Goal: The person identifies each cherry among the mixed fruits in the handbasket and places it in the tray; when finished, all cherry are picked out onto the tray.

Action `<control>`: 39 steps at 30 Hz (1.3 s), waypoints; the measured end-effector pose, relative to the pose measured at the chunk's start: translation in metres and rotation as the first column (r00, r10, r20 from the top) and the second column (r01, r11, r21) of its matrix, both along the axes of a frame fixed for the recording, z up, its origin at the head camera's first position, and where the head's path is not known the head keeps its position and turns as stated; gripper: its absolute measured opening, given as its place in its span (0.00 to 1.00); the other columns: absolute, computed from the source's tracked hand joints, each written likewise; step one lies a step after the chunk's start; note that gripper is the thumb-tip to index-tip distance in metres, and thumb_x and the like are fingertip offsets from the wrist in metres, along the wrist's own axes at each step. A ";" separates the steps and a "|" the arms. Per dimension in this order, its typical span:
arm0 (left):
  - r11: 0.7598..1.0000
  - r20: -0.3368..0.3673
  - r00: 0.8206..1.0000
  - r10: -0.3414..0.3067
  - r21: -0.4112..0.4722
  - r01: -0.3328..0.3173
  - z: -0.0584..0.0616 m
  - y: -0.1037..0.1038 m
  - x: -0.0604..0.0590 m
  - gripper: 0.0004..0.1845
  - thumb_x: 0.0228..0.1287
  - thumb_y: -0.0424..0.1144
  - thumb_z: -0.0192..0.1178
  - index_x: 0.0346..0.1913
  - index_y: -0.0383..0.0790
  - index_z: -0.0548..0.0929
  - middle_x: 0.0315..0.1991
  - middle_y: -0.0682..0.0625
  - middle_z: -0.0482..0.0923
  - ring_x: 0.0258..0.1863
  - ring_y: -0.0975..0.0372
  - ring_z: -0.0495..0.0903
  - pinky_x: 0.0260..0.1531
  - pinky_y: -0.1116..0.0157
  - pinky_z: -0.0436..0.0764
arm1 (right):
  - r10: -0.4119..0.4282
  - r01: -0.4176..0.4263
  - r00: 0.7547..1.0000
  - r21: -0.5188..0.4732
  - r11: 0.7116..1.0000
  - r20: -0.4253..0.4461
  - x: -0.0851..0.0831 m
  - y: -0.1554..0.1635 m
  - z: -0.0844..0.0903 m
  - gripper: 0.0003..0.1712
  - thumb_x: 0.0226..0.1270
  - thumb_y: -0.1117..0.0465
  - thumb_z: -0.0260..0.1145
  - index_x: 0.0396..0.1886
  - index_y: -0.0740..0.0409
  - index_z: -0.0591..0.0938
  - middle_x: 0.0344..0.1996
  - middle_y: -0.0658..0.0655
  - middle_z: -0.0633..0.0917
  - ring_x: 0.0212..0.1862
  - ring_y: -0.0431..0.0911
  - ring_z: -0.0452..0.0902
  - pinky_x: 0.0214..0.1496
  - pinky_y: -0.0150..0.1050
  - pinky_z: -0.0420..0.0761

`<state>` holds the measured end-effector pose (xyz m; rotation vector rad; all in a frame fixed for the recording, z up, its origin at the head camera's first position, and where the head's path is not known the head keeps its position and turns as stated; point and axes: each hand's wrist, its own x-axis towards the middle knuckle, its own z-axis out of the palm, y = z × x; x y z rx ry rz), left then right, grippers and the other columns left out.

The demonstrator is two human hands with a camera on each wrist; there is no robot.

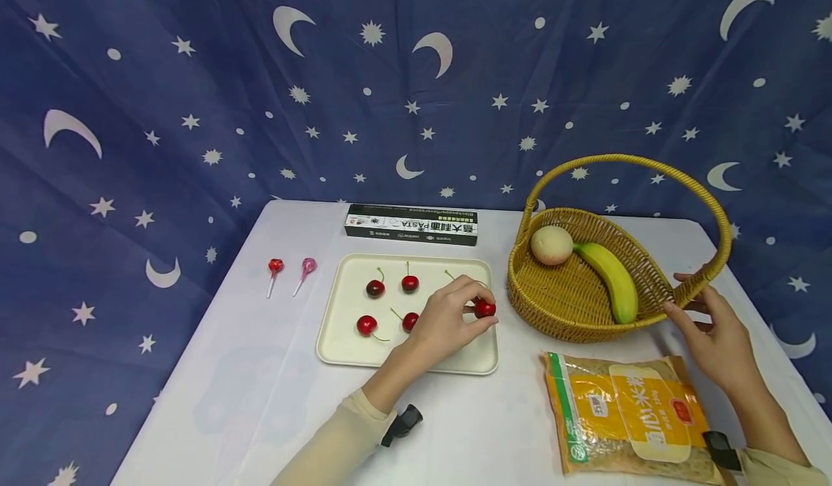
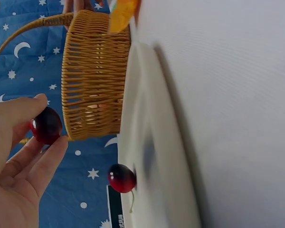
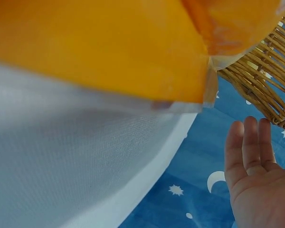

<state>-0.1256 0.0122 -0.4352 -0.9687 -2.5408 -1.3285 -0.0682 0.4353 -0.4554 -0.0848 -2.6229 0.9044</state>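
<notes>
My left hand [image 1: 448,316] pinches a dark red cherry [image 1: 484,308] between thumb and fingertips, over the right side of the cream tray [image 1: 406,363]. In the left wrist view the held cherry [image 2: 46,126] is above the tray rim, with the basket's side beyond it. Several more cherries [image 1: 375,288] with green stems lie on the tray, one partly behind my hand. My right hand [image 1: 721,334] holds the right rim of the wicker basket [image 1: 546,309] at the handle's base, thumb on the near side. A banana [image 1: 611,276] and a pale round fruit [image 1: 552,245] lie inside.
A yellow noodle packet [image 1: 630,417] lies in front of the basket. Behind the tray stands a black-and-white pasta box [image 1: 411,224]. Two lollipops, one red [image 1: 276,265] and one pink [image 1: 308,264], lie left of the tray. A starry blue curtain [image 1: 364,110] hangs behind the table.
</notes>
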 end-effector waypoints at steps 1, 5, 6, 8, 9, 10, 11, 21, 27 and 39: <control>1.000 -0.003 1.000 0.005 -0.014 -0.005 -0.001 -0.001 0.000 0.11 0.64 0.37 0.77 0.46 0.44 0.87 0.44 0.51 0.85 0.44 0.62 0.89 0.48 0.76 0.86 | 0.001 -0.001 1.000 -0.001 1.000 -0.001 0.000 0.000 0.000 0.33 0.79 0.58 0.67 0.80 0.55 0.69 0.51 0.20 0.65 0.49 0.12 0.62 0.40 0.09 0.67; 0.997 -0.006 1.000 0.014 -0.071 -0.014 -0.005 -0.004 0.000 0.11 0.63 0.37 0.78 0.45 0.43 0.88 0.43 0.51 0.85 0.42 0.63 0.88 0.45 0.74 0.86 | 0.005 -0.005 1.000 -0.005 1.000 -0.008 0.000 0.000 0.000 0.33 0.79 0.59 0.67 0.79 0.55 0.70 0.51 0.19 0.66 0.49 0.12 0.62 0.40 0.08 0.67; 0.996 -0.003 1.000 0.017 -0.085 -0.017 -0.006 -0.004 -0.001 0.11 0.62 0.37 0.78 0.45 0.43 0.89 0.42 0.51 0.85 0.41 0.63 0.88 0.44 0.73 0.86 | 0.005 -0.005 1.000 -0.007 1.000 -0.009 0.000 0.000 0.000 0.33 0.79 0.59 0.67 0.79 0.55 0.70 0.51 0.19 0.66 0.49 0.12 0.62 0.40 0.08 0.67; 0.993 0.005 1.000 0.020 -0.113 -0.020 -0.007 -0.005 -0.001 0.11 0.62 0.38 0.78 0.45 0.42 0.89 0.41 0.51 0.85 0.40 0.63 0.87 0.42 0.73 0.84 | 0.007 -0.007 1.000 -0.010 1.000 -0.009 0.000 0.000 0.000 0.33 0.79 0.59 0.67 0.80 0.55 0.70 0.51 0.19 0.66 0.50 0.12 0.62 0.41 0.08 0.67; 0.992 0.009 1.000 0.022 -0.125 -0.021 -0.007 -0.005 -0.001 0.11 0.62 0.38 0.79 0.45 0.42 0.90 0.41 0.51 0.85 0.39 0.63 0.87 0.42 0.73 0.84 | 0.006 -0.006 1.000 -0.011 1.000 -0.007 0.000 0.000 0.000 0.33 0.79 0.59 0.67 0.80 0.54 0.69 0.51 0.18 0.66 0.50 0.12 0.62 0.41 0.08 0.67; 0.990 0.010 1.000 0.025 -0.137 -0.023 -0.007 -0.005 -0.001 0.11 0.62 0.38 0.79 0.44 0.42 0.90 0.41 0.51 0.85 0.39 0.63 0.87 0.41 0.74 0.82 | 0.005 -0.005 1.000 -0.012 1.000 -0.005 0.000 -0.001 0.000 0.33 0.79 0.59 0.67 0.80 0.54 0.69 0.51 0.18 0.66 0.50 0.12 0.62 0.41 0.08 0.67; 0.989 0.010 1.000 0.026 -0.146 -0.024 -0.007 -0.005 -0.001 0.11 0.62 0.38 0.79 0.44 0.42 0.90 0.41 0.51 0.85 0.38 0.62 0.87 0.40 0.74 0.82 | 0.004 -0.004 1.000 -0.014 1.000 -0.003 -0.001 -0.001 0.000 0.33 0.79 0.59 0.66 0.80 0.54 0.69 0.51 0.18 0.66 0.50 0.12 0.62 0.41 0.08 0.67; 0.970 0.033 0.999 0.042 -0.239 -0.033 -0.013 -0.003 -0.002 0.10 0.61 0.39 0.79 0.44 0.43 0.91 0.40 0.51 0.85 0.35 0.65 0.80 0.37 0.75 0.76 | 0.005 -0.005 1.000 -0.019 1.000 -0.005 -0.001 -0.001 0.001 0.33 0.80 0.59 0.66 0.80 0.54 0.69 0.51 0.18 0.66 0.49 0.13 0.63 0.41 0.08 0.67; 0.954 0.037 0.998 0.045 -0.297 -0.032 -0.016 -0.002 -0.004 0.11 0.62 0.41 0.79 0.45 0.44 0.91 0.41 0.52 0.85 0.35 0.67 0.78 0.38 0.73 0.78 | -0.004 0.004 1.000 -0.013 1.000 0.004 0.000 -0.001 0.001 0.34 0.80 0.58 0.66 0.80 0.53 0.69 0.52 0.18 0.65 0.50 0.13 0.62 0.41 0.08 0.67; 0.916 0.056 0.997 0.048 -0.401 -0.022 -0.026 0.002 -0.003 0.10 0.60 0.41 0.79 0.43 0.45 0.91 0.38 0.52 0.82 0.32 0.65 0.77 0.34 0.72 0.78 | 0.004 -0.004 1.000 -0.017 1.000 -0.004 -0.001 -0.001 0.001 0.33 0.79 0.59 0.67 0.80 0.54 0.70 0.51 0.18 0.66 0.49 0.13 0.63 0.41 0.08 0.67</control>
